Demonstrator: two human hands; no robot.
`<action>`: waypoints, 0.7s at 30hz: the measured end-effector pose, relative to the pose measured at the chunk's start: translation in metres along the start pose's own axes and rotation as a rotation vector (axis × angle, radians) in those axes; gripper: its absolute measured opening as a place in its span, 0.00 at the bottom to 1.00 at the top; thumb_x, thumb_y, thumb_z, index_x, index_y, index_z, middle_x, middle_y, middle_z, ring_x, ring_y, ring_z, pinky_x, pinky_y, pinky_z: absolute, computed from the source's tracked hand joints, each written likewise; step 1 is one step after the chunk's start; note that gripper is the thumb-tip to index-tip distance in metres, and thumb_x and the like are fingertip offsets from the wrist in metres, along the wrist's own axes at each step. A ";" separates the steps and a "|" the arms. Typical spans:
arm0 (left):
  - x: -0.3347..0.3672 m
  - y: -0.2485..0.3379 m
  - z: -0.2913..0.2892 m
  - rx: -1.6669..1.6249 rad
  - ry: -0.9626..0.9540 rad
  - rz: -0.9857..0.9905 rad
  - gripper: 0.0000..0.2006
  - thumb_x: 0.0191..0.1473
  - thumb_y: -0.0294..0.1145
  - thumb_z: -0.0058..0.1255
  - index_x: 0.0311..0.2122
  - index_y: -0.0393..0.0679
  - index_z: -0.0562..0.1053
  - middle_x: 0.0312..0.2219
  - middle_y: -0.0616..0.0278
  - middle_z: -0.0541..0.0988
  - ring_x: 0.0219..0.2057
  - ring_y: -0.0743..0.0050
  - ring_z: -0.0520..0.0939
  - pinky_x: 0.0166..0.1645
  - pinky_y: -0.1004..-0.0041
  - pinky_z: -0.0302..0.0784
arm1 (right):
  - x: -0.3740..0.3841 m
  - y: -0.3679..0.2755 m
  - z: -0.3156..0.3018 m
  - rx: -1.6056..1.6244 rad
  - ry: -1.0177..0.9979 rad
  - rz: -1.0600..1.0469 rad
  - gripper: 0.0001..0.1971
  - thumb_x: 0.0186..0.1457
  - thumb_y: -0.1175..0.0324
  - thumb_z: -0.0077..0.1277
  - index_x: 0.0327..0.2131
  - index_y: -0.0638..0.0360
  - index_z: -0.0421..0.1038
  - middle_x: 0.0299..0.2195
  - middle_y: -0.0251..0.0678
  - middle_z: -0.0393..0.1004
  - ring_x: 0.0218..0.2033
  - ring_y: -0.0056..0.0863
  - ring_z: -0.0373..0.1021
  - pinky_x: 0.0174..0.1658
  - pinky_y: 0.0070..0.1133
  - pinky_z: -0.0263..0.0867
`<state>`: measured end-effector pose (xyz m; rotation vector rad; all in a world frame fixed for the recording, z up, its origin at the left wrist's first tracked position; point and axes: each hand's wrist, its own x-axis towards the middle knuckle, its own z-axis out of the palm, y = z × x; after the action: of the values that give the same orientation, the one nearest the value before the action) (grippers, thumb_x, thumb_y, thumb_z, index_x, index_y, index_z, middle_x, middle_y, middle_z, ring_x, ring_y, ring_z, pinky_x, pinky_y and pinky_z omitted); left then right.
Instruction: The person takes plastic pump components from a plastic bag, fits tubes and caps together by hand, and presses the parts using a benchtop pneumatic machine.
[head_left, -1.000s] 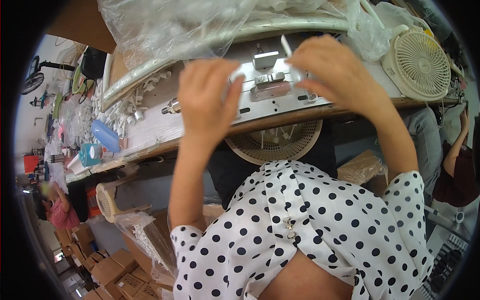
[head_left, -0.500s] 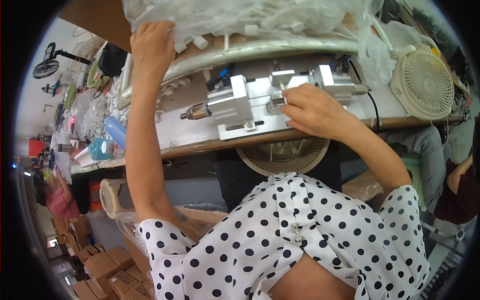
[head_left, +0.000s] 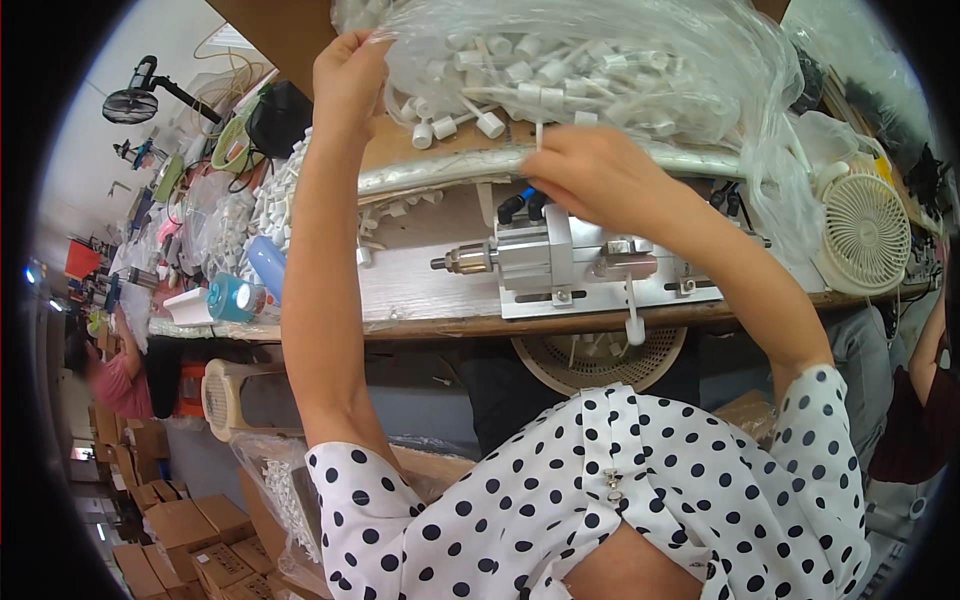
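Note:
My left hand (head_left: 350,88) is closed on the edge of a clear plastic bag (head_left: 600,25) and holds it up. Under the film lies a pile of white rod-shaped plastic parts with round caps (head_left: 540,72). My right hand (head_left: 600,180) is at the near side of the pile, slightly blurred, its fingertips pinched at the lower end of a white rod (head_left: 540,134). Below that hand stands a silver metal clamping fixture (head_left: 535,262) with cylinders. One white part (head_left: 634,322) sticks out from the fixture's front, its round end over the bench edge.
A beige basket (head_left: 545,370) holding white parts sits below the bench edge. To the right is a cream fan (head_left: 866,230). A teal container (head_left: 230,298) and loose white parts are on the left. Cartons (head_left: 205,530) are stacked on the floor. Another person (head_left: 125,375) is at far left.
My right hand has moved from the fixture up to the pile. A white part now protrudes from the fixture's front. The bag is lifted, baring more parts. The whole view has shifted.

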<state>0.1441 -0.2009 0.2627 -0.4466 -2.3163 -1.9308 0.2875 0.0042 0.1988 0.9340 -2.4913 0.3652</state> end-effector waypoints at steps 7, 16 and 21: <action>-0.012 -0.028 0.017 -0.344 -0.030 0.317 0.07 0.46 0.22 0.47 0.32 0.42 0.64 0.27 0.63 0.73 0.21 0.80 0.71 0.28 0.82 0.68 | 0.074 0.041 0.053 -0.251 -0.030 0.046 0.07 0.42 0.76 0.46 0.29 0.62 0.68 0.28 0.41 0.69 0.33 0.39 0.68 0.36 0.28 0.64; -0.026 -0.083 0.018 0.839 -0.137 0.785 0.12 0.38 0.33 0.54 0.32 0.43 0.75 0.28 0.58 0.77 0.30 0.58 0.73 0.39 0.67 0.68 | 0.049 0.029 0.020 -0.259 -0.198 0.032 0.06 0.43 0.70 0.49 0.27 0.62 0.69 0.26 0.40 0.69 0.32 0.36 0.67 0.35 0.29 0.63; -0.021 -0.093 0.012 0.983 -0.040 0.952 0.15 0.39 0.39 0.55 0.34 0.44 0.74 0.29 0.57 0.77 0.33 0.53 0.73 0.39 0.63 0.68 | -0.041 -0.010 -0.035 0.148 -0.019 -0.051 0.11 0.41 0.68 0.55 0.30 0.61 0.70 0.25 0.35 0.67 0.30 0.34 0.66 0.35 0.28 0.62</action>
<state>0.1391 -0.2069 0.1668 -1.1245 -2.0856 -0.3145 0.3327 0.0336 0.2092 1.0616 -2.4794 0.5314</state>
